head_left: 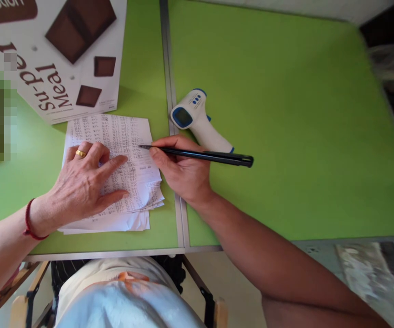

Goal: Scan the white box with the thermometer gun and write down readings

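A stack of white paper sheets (142, 132) covered in rows of handwriting lies on the green table, its lower right corners curled. Flat on the stack rests my left hand (84, 182), fingers spread, with a ring on one finger and a red cord at the wrist. My right hand (186, 171) is closed around a black pen (224, 157), whose tip is at the written rows near the right side of the top sheet. Just beyond that hand lies a white and blue infrared thermometer (197, 118), its grip end partly behind the fingers.
A white box (80, 73) printed with chocolate squares stands behind the papers. A metal seam (169, 68) divides the green table (285, 114). At the far left is a pixelated patch. Chair arms (21, 310) flank my lap below the table edge.
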`<state>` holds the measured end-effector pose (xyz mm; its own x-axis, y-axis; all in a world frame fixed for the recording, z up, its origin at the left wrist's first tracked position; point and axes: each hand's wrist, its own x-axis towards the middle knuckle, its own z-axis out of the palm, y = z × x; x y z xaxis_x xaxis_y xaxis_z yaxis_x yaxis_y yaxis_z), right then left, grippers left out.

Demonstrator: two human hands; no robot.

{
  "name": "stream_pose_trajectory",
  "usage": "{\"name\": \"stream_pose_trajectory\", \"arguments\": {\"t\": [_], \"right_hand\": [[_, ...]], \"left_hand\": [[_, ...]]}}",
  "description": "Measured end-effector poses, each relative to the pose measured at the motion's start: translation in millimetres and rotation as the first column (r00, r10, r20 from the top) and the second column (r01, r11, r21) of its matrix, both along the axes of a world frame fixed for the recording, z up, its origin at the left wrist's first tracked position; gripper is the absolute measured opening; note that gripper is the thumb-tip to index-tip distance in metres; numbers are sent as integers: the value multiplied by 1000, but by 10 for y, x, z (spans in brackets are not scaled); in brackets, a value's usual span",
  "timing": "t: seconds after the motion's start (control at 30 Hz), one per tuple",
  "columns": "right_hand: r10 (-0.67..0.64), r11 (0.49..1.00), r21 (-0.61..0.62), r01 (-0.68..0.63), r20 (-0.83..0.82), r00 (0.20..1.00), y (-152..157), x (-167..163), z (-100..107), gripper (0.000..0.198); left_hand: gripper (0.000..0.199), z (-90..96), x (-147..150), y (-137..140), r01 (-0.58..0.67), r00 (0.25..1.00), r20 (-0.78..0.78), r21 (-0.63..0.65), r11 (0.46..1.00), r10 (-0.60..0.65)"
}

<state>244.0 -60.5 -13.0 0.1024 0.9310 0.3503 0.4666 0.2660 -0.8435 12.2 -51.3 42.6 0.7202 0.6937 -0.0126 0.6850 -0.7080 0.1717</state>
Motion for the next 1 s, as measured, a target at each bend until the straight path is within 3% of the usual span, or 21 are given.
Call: {"name": "stream_pose_trajectory", "arguments": {"t": [1.0], "right_hand": [[-2, 1000, -11, 2, -5, 1000, 25, -24, -22, 16]], "left_hand": [[52, -82, -19, -1, -20, 999, 42, 63, 998, 18]]}}
